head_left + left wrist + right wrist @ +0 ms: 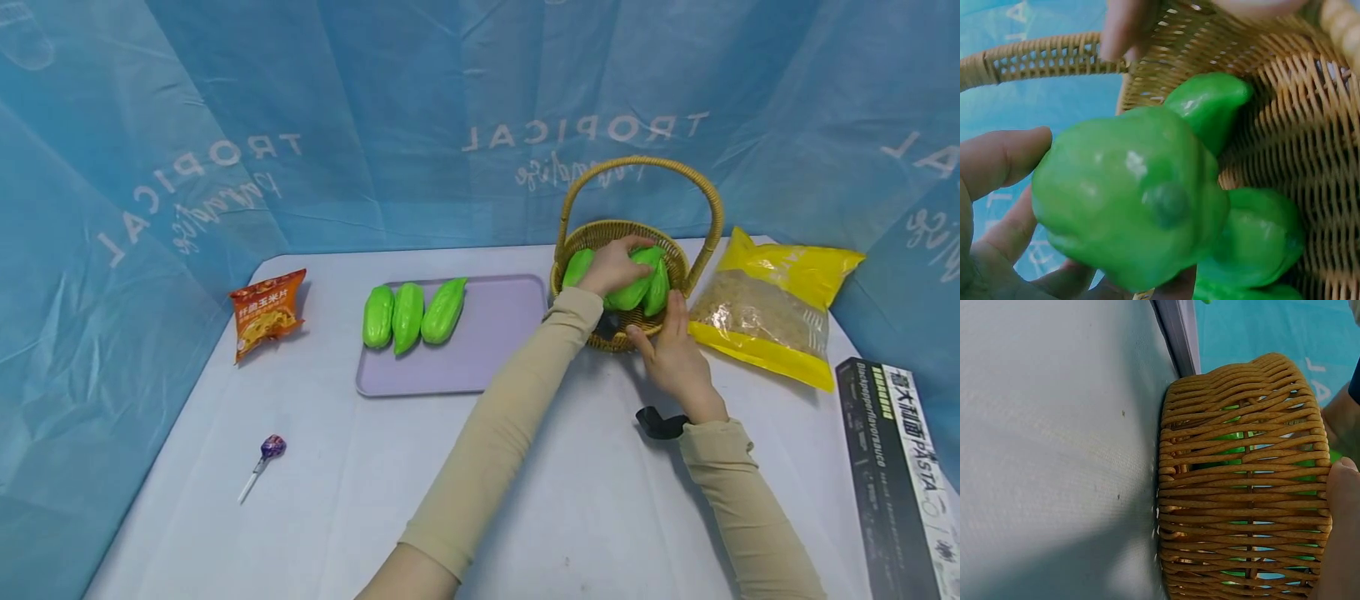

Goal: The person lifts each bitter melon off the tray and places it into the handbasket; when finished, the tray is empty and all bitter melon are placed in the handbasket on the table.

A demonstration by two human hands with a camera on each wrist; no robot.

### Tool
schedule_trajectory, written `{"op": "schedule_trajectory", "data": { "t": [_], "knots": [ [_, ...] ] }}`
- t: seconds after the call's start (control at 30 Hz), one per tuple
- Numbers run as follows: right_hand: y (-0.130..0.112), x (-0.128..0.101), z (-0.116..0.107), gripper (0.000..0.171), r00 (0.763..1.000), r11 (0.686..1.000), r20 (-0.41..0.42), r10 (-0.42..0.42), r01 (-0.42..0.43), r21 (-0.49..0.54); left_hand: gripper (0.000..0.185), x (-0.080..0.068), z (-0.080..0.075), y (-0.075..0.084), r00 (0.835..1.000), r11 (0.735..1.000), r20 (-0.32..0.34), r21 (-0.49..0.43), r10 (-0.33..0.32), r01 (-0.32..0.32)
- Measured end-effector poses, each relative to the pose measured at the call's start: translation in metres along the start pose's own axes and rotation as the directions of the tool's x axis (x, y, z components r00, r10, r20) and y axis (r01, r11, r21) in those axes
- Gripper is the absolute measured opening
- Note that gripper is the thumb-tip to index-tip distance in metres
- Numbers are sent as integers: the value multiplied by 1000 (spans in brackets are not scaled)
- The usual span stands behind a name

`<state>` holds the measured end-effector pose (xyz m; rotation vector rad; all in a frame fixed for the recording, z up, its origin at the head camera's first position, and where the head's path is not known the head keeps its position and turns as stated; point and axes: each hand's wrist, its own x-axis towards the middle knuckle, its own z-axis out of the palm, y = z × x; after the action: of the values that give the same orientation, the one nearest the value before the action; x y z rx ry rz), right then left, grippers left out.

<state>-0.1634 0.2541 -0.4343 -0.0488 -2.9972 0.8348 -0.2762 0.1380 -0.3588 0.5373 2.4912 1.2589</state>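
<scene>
— Inspecting the wicker basket (678, 265): where did the left hand (611, 265) sit, and what did its grip hold?

— It reached into the basket, fingers and thumb curled round one green gourd (1129, 200), which lay at the rim above the other gourds (1254, 240).

— And the right hand (675, 358)?

— It rested flat against the basket's near wall, fingers straight, bracing it on the desk (337, 500).

— Handling judgement?

— Glossy, smooth, lumpy skin suggested a light moulded replica, probably slippery; a wrap round its broad middle looked soundest. The basket appeared stiff, open-woven and light.

— Other items?

— Three ridged green gourds (411, 313) lay side by side on a smooth lilac tray (495, 333). A crinkled orange snack packet (266, 312), a lollipop (264, 460), a yellow bag (772, 308) and a black pasta box (900, 483) lay about.
</scene>
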Motion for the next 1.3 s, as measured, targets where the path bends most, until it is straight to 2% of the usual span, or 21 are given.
{"op": "schedule_trajectory", "data": {
  "t": [0.27,0.47,0.57,0.63,0.9,1.0,1.17,1.3],
  "knots": [
    [-1,0,-1,88,1000,1000,5,-2,2,-15,48,1,11,3,1000,998,-10,62,-28,28],
    [-2,0,-2,89,1000,1000,20,9,-9,-23,45,-1,9,4,999,999,40,14,-34,33],
    [0,0,-2,91,1000,1000,28,12,-12,-19,42,-2,7,5,997,1000,79,28,-9,6],
    [0,0,-1,92,999,1000,31,13,-12,-15,41,-4,6,7,995,997,99,74,22,-30],
    [0,1,-1,92,1000,1000,19,3,-2,-10,41,-12,-5,18,981,944,121,276,153,-182],
    [0,1,-1,91,1000,1000,12,-1,1,-13,42,-16,-8,21,978,927,124,320,166,-197],
    [0,1,-1,91,1000,1000,15,2,-1,-15,44,-22,-11,23,982,898,108,398,158,-188],
    [0,1,0,91,1000,1000,25,4,-3,-13,50,-25,-13,18,983,863,90,470,159,-183]
  ]
}}
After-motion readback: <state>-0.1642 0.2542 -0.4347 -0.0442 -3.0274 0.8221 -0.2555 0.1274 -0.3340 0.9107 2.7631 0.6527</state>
